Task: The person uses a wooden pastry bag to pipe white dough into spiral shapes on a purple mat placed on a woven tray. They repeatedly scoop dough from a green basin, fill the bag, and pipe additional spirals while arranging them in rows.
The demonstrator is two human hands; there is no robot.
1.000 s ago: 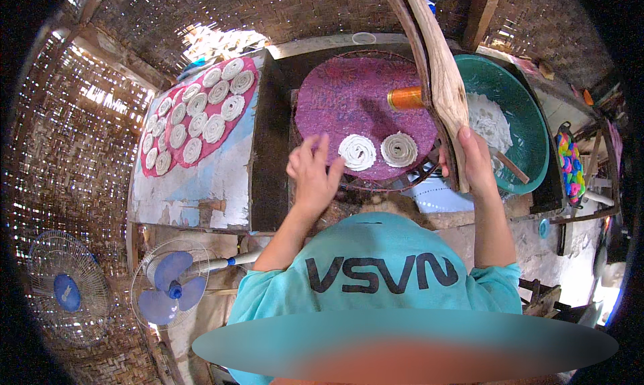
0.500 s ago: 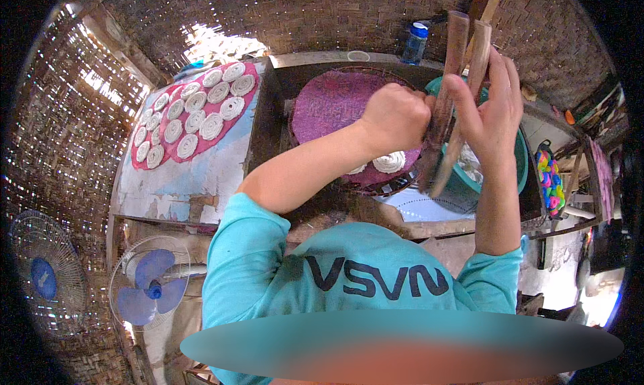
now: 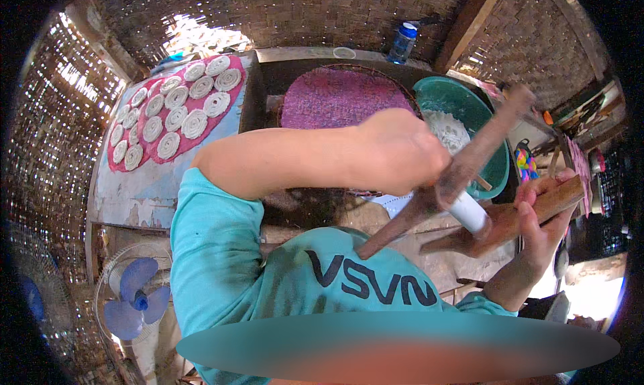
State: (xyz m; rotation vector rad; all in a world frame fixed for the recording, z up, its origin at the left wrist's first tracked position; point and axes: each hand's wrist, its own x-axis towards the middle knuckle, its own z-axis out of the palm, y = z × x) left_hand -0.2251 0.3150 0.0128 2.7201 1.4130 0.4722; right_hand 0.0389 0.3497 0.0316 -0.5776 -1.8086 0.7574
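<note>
A flaking board [image 3: 121, 190] lies well left of the round plastic basin [image 3: 435, 93]; the left forearm [image 3: 308, 160] hides part of the coarse purple cloth [image 3: 342, 96] between. In front of the basin, the left hand [image 3: 406, 147] clenches one bar [image 3: 483, 140] of the wooden press [image 3: 467, 214], the right hand [image 3: 542, 234] the other; beyond the basin stands a bottle [image 3: 402, 44].

A blue bottle [image 3: 402, 44] stands beside the woven wall [image 3: 295, 16].
</note>
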